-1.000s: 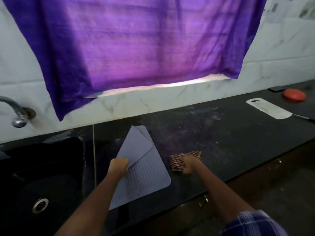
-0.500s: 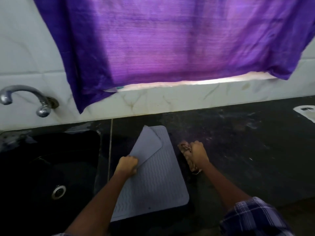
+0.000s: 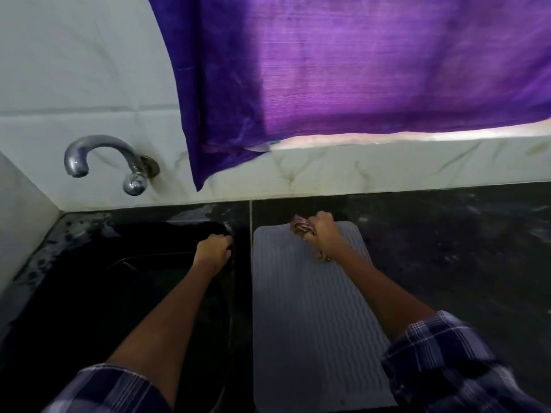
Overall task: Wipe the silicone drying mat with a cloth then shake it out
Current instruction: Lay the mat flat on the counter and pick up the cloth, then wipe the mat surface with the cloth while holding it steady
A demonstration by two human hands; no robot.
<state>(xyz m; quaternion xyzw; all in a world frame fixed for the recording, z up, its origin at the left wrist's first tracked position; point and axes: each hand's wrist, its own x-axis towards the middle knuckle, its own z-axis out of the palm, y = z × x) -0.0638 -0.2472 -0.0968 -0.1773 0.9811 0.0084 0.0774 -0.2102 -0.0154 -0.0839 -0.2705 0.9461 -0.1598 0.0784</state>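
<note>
Sink (image 3: 89, 293), dark, takes the left side under a metal tap (image 3: 101, 156); the left hand (image 3: 213, 251) rests on its rim, fingers curled, holding nothing. Just right, the grey drying mat (image 3: 313, 338) lies flat on the counter (image 3: 462, 263). The right hand (image 3: 323, 236) grips a bunched checked cloth (image 3: 301, 226) against the mat's far end.

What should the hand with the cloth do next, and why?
Probably pull the cloth straight back along the mat toward the person. The right hand grips it at the mat's far edge, and the whole ridged length lies flat and bare in front of it. The left hand rests on the sink edge.
</note>
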